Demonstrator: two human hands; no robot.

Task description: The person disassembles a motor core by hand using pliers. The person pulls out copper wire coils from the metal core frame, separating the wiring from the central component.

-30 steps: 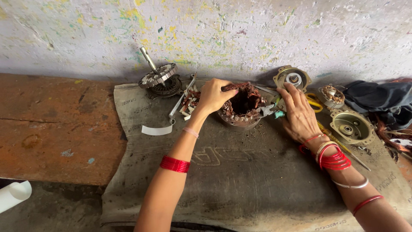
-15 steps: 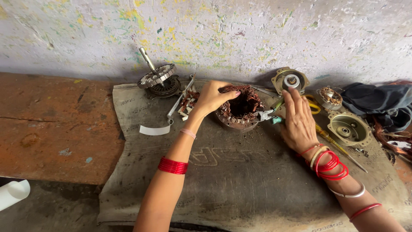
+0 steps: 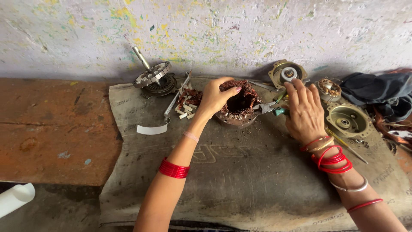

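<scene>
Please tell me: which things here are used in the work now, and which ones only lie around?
In use:
left hand on the copper-wound stator
right hand at the green-handled pliers

Lying about:
rotor with shaft
wrench
round metal cover
dark cloth
white strip

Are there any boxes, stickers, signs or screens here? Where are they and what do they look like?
No boxes, signs or screens.
Printed sack mat: grey-brown, spread under both hands, faint dark lettering mid-mat and along its edges.
White strip: blank curved strip, on the mat's left edge.
White roll: plain, bottom-left corner.
</scene>
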